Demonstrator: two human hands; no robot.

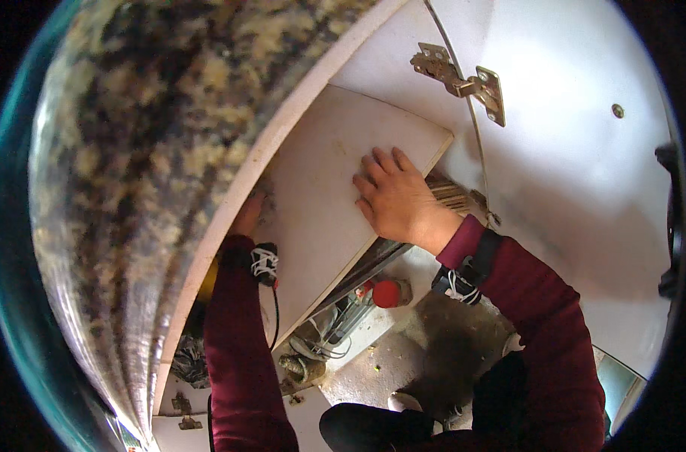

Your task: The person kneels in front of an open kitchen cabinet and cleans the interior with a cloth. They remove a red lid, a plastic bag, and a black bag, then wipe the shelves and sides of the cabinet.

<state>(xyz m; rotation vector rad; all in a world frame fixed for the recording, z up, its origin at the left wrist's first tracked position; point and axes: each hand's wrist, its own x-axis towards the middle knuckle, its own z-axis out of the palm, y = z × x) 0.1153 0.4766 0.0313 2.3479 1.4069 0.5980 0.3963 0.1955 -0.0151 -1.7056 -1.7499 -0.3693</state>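
My right hand (396, 198) lies flat on a white cabinet shelf board (320, 169), fingers slightly spread, near the board's front edge. Deeper in the cabinet, my left hand (250, 213) is partly hidden in shadow behind the countertop's edge; its fingers cannot be made out. Both wrists carry dark straps with small devices and white cords. Beneath the board, near my right forearm, is a bundle of thin sticks (447, 192). Lower down stands a container with a red lid (387, 294), beside cables (326, 347) and a small cup-like container (303, 367).
A speckled stone countertop (151, 141) overhangs on the left. An open white cabinet door (574, 198) with a metal hinge (467, 85) stands to the right. A second hinge (186, 411) and a crumpled dark plastic bag (190, 361) are at lower left.
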